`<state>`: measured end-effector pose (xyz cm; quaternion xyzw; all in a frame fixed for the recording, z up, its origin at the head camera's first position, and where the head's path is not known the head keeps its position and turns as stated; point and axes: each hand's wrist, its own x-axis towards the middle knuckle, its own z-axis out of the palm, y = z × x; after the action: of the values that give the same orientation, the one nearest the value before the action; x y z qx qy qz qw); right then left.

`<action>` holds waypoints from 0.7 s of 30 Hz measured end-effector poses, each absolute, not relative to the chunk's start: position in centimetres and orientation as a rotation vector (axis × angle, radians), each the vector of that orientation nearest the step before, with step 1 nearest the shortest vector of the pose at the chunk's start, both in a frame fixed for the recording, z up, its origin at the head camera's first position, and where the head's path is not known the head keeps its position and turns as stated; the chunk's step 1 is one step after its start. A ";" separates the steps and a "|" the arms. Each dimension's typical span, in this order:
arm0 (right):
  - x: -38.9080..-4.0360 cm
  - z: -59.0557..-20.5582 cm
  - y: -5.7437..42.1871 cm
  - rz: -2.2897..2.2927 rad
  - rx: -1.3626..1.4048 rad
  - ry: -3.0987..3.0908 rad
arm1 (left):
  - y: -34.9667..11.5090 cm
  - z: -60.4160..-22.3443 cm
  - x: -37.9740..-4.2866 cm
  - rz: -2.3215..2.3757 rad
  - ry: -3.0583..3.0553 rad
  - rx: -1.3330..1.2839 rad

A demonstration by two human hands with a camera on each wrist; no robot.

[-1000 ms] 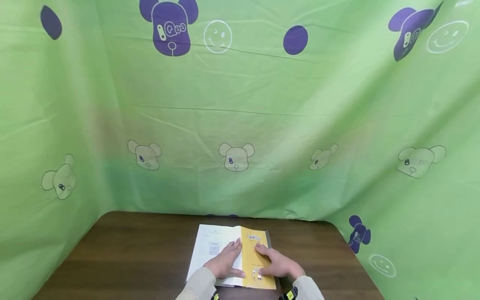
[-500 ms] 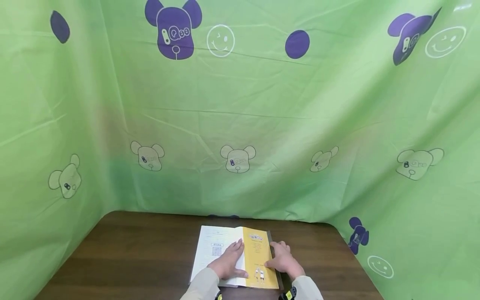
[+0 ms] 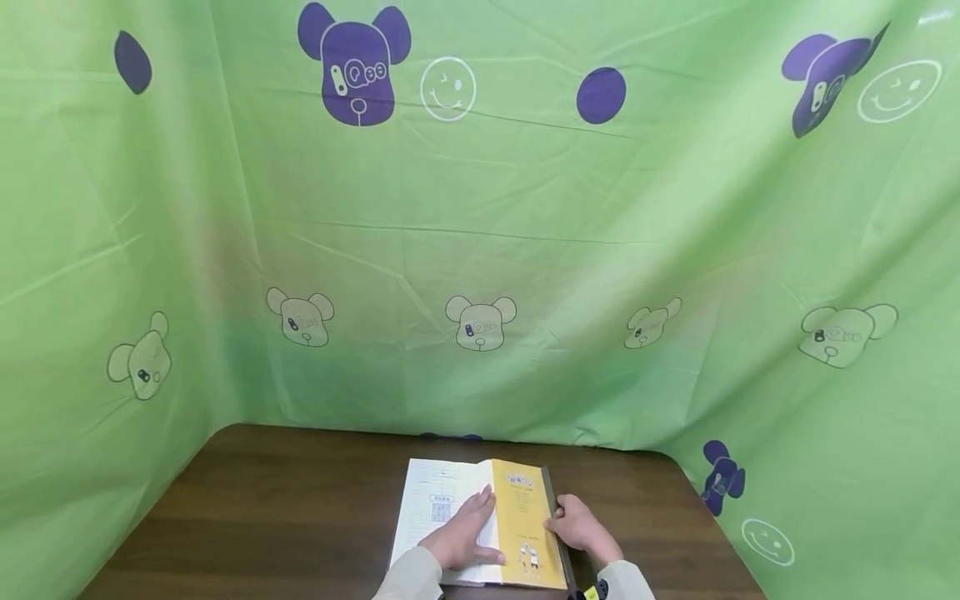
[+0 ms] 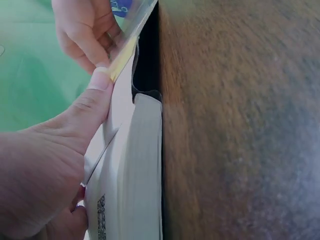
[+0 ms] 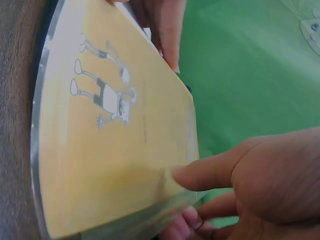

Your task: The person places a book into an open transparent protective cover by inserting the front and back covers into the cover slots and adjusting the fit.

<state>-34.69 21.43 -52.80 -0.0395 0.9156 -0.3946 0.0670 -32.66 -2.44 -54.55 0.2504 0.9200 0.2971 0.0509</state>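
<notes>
An open book (image 3: 423, 517) lies on the wooden table, a white printed page on its left and a yellow flap (image 3: 519, 533) with small drawn figures on its right. My left hand (image 3: 467, 532) rests across the white page by the fold, fingers extended and thumb reaching onto the yellow. At the book's right edge, my right hand (image 3: 583, 529) pinches the yellow flap's side; in the right wrist view its thumb (image 5: 205, 172) lies on top and its fingers curl underneath. The left wrist view shows the thick page block (image 4: 142, 170) and a dark cover beneath the raised flap.
The brown wooden table (image 3: 300, 508) extends to both sides of the book. A green cloth (image 3: 555, 375) with bear and smiley prints hangs behind the table and along its sides.
My right hand has slid from the yellow flap out to its right edge, and its fingers have closed there. The left hand stays near the fold.
</notes>
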 end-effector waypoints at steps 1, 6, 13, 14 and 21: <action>-34.7 -52.9 21.6 -1.234 -0.148 2.734 | -2.5 -54.6 -32.7 0.913 2.798 0.759; -34.6 -53.1 22.4 -1.415 -0.249 2.609 | -2.8 -54.6 -32.7 0.994 2.769 0.802; -34.4 -53.6 23.3 -1.584 -0.296 2.453 | -3.5 -54.8 -32.7 1.123 2.709 0.854; -34.5 -53.6 23.3 -1.616 -0.304 2.432 | -3.6 -54.8 -32.8 1.143 2.697 0.853; -34.6 -52.7 22.8 -1.827 -0.317 2.263 | -4.6 -54.6 -32.6 1.206 2.632 0.848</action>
<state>-34.65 22.80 -52.70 -0.1076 0.7690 -0.6208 0.1079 -32.62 -4.58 -54.62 0.2805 0.8707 0.3992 0.0624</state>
